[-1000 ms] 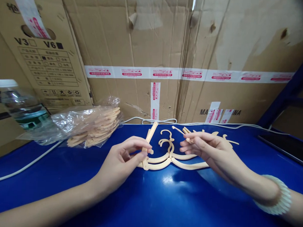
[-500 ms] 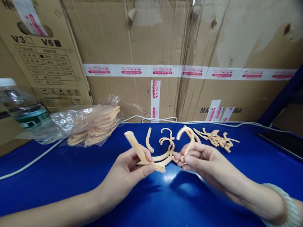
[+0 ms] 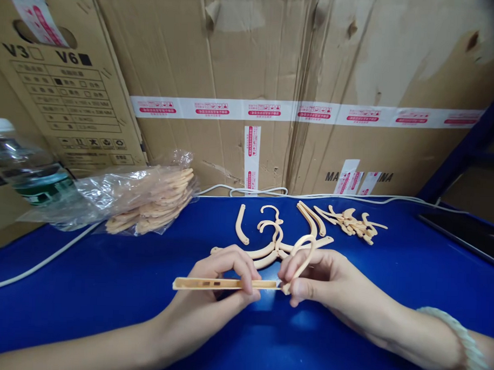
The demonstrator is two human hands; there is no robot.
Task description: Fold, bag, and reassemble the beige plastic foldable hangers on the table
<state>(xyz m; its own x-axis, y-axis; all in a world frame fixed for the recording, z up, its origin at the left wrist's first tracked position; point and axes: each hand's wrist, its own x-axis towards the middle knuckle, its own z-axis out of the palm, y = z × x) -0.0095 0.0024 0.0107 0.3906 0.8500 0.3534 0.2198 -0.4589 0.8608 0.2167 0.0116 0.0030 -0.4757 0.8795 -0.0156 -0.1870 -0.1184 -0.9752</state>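
Observation:
Between the thumb and fingers of my left hand (image 3: 223, 286) is a beige plastic hanger arm (image 3: 198, 283), held level with its hollow side showing. My right hand (image 3: 322, 279) pinches a beige hanger hook (image 3: 309, 252) by its base, the curve pointing up. The hook's base meets the right end of the arm; whether the two are joined I cannot tell. Just behind my hands lie hangers with hooks and arms put together (image 3: 264, 256), partly hidden by my fingers. A single loose arm (image 3: 240, 225) rests behind them, and a pair of arms (image 3: 313, 219) lies to its right.
A pile of small beige hook pieces (image 3: 357, 224) sits at the back right, near a dark flat device (image 3: 464, 236). On the left are a clear bag of hanger arms (image 3: 149, 200) and a water bottle (image 3: 37, 172). Cardboard (image 3: 219, 54) and a white cable (image 3: 45, 267) border the blue table (image 3: 117, 294).
My left hand has turned the hanger arm from slanted to level. Both hands have come closer, bringing the hook's base against the arm's end. The view has shifted slightly.

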